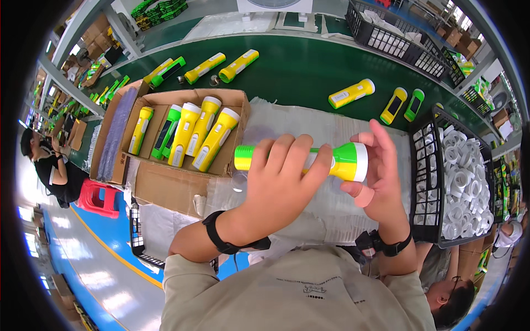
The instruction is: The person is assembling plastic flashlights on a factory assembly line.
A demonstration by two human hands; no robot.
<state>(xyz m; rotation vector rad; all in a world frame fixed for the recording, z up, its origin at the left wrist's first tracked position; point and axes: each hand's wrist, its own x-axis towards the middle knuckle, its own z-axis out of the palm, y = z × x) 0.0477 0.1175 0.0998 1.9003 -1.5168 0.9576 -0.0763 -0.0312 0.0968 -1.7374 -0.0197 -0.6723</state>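
Observation:
A green and yellow flashlight (346, 160) lies level above the work surface, its white-rimmed head toward the right. My left hand (280, 179) wraps round its body, covering most of the middle, and the green and yellow tail sticks out past my fingers. At the head, my right hand (385, 171) is open, its fingers and thumb spread around the white rim. Whether the fingertips touch the rim I cannot tell. To the left, an open cardboard box (240, 118) holds several yellow or green flashlights (186, 132).
A black crate (440, 185) full of white plastic rings (466, 182) stands at the right. Several flashlights (353, 94) lie on the green bench (292, 66) beyond. Another black crate (381, 41) sits at the far right. A red stool (99, 198) and people are nearby.

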